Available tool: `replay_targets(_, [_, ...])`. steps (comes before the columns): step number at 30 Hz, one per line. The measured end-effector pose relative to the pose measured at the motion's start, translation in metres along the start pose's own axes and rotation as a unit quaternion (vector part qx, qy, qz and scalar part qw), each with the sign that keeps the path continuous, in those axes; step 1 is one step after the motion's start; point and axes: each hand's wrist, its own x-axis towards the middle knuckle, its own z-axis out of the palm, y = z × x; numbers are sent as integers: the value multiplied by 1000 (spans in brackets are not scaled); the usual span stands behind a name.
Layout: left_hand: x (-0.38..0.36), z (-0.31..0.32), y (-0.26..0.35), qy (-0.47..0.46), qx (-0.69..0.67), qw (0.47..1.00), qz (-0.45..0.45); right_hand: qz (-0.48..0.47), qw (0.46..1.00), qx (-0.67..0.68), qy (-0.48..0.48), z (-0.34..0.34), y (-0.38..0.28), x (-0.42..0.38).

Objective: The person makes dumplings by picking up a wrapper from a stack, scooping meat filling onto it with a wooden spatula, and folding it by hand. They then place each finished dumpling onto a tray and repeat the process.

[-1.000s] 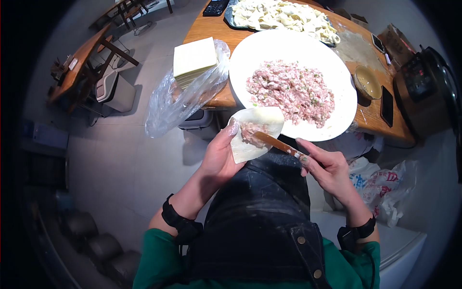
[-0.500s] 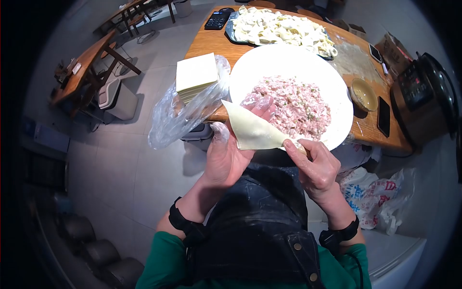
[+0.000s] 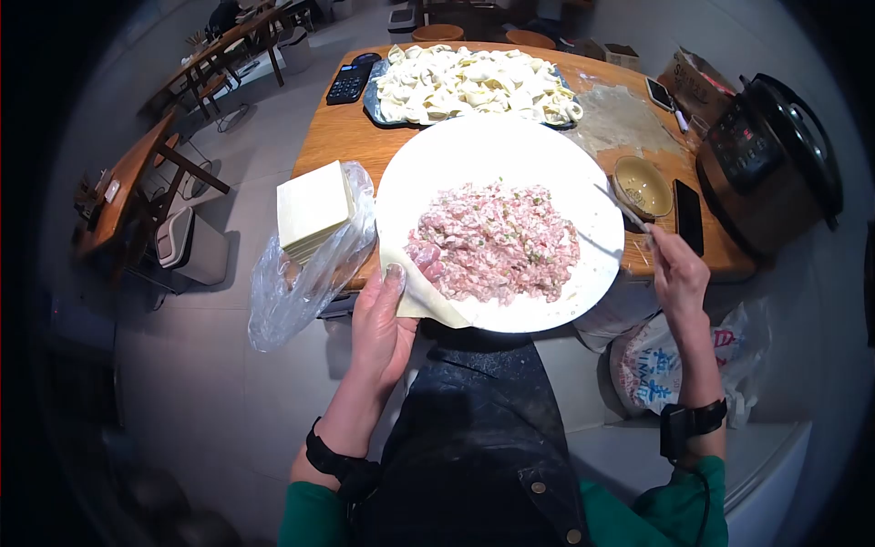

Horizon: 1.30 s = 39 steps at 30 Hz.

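Now, your right hand (image 3: 681,271): fingers clamped on stick (image 3: 622,206), slanting over plate's (image 3: 488,146) right edge, meat (image 3: 506,244) leftward.
Left hand (image 3: 374,319): nearer meat, fingers pinching wrapper (image 3: 421,299).

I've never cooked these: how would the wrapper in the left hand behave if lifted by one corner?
The wrapper would probably flop, as it looks thin and curves along the left hand. Being so thin, it is likely light and might tear if tugged.
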Motion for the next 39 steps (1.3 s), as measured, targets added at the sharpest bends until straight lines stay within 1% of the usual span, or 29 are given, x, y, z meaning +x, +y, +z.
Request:
replay_targets(1, [0,1,-2,-3,0,1000,-2,11,998,-61,13,0,21,11])
replay_targets(3, [0,2,-5,-35,35,999,-14,-8,988,-149,-39,9,63,25])
replay_targets(5, [-1,8,-9,-34,48,998,-8,-30,986,-148,-66,15,76,35])
replay_targets(7, [-1,9,-9,-59,117,991,-33,-22,977,-183,-108,15,73,41])
replay_targets(8, [1,6,-12,-75,145,986,-19,23,990,-132,-41,12,56,41])
replay_targets(9, [2,2,-15,-64,146,987,-17,63,997,-51,-5,14,49,37])
replay_targets(10, [3,-1,-19,-68,181,981,-10,132,983,119,-42,16,35,31])
replay_targets(11, [4,-2,-21,-74,217,973,-4,200,935,282,-78,15,13,24])
replay_targets(12, [5,3,-21,-82,241,967,9,201,911,337,-127,11,-17,13])
replay_targets(15, [1,19,-14,-108,245,963,7,167,847,439,-249,10,-83,-8])
replay_targets(16, [0,20,-15,-110,246,963,6,169,847,439,-248,16,-85,-11])
replay_targets(18, [0,19,-15,-93,247,965,-5,240,812,477,-235,35,-87,-17])
replay_targets(19, [-2,18,-15,-91,246,965,0,235,813,477,-235,36,-89,-17])
replay_targets(21, [-5,16,-15,-96,169,981,-6,259,794,513,-198,33,-97,-21])
replay_targets(22, [-7,18,-17,-94,166,982,-8,242,787,532,-198,32,-111,-27])
replay_targets(23, [-6,24,-15,-80,25,996,-20,238,781,527,-237,34,-123,-34])
replay_targets(24, [-5,28,-15,-64,-116,991,-32,226,784,534,-223,37,-137,-38])
replay_targets(25, [-4,25,-19,-64,-118,990,-33,214,786,541,-210,40,-151,-41])
replay_targets(27, [-1,20,-25,-74,-249,961,-96,229,751,606,-129,51,-169,-43])
replay_targets(28, [-7,25,-26,-115,-246,960,-72,265,758,584,-119,57,-171,-46])
replay_targets(29, [-7,22,-28,-114,-245,960,-72,266,757,585,-119,60,-174,-47])
replay_targets(31, [-3,15,-32,-62,-236,967,-69,255,748,613,8,66,-177,-45])
replay_targets(33, [-5,23,-24,-50,-199,978,-42,227,757,612,18,69,-172,-41])
replay_targets(34, [-4,16,-27,-74,-75,994,-13,220,771,597,4,67,-171,-37])
replay_targets(35, [-3,13,-27,-95,51,994,17,213,785,582,-10,66,-170,-32])
replay_targets(36, [-6,14,-27,-51,174,981,65,146,833,534,5,72,-164,-30])
replay_targets(37, [-6,11,-26,-53,330,929,158,141,832,536,7,72,-158,-22])
replay_targets(38, [-4,10,-14,-92,442,863,227,-3,887,462,9,67,-154,-9])
replay_targets(39, [-3,10,-2,-128,543,778,289,-146,916,374,11,62,-152,3])
